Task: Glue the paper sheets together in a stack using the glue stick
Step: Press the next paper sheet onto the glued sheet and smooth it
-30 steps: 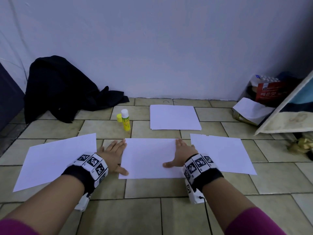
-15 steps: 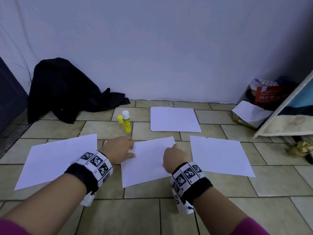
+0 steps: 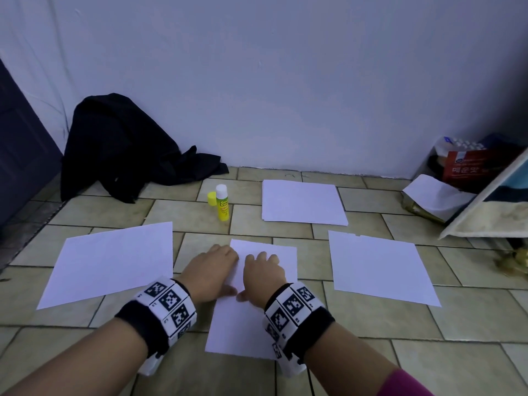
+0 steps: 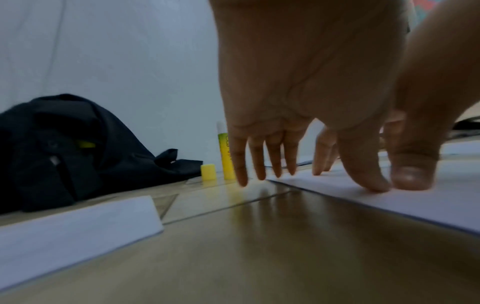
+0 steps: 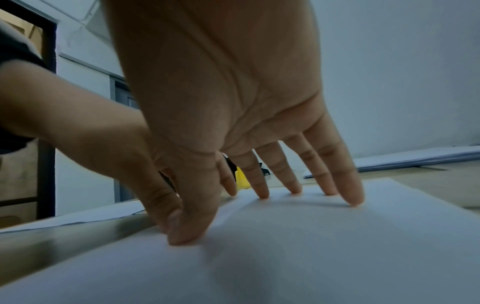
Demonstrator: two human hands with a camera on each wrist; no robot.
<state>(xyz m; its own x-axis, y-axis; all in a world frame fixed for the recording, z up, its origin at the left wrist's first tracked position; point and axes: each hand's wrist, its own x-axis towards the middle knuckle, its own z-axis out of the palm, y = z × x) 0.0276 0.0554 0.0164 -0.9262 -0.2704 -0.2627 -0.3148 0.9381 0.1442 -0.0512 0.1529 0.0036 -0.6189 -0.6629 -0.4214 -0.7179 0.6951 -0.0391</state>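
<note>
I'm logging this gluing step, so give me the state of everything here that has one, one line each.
glue stick: upright on the floor, uncapped.
yellow cap: off, standing beside the stick.
middle sheet: flat on the floor, turned lengthwise, under both hands.
left hand: open, fingertips on the sheet's left edge.
right hand: open, fingertips pressing the sheet.
far stack: flat, untouched.

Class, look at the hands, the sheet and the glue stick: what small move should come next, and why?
Probably the left hand should reach for the uncapped glue stick. Both hands press the middle sheet flat, the right hand can hold it alone, and the stick stands just beyond the left fingertips, its yellow cap beside it.
</note>
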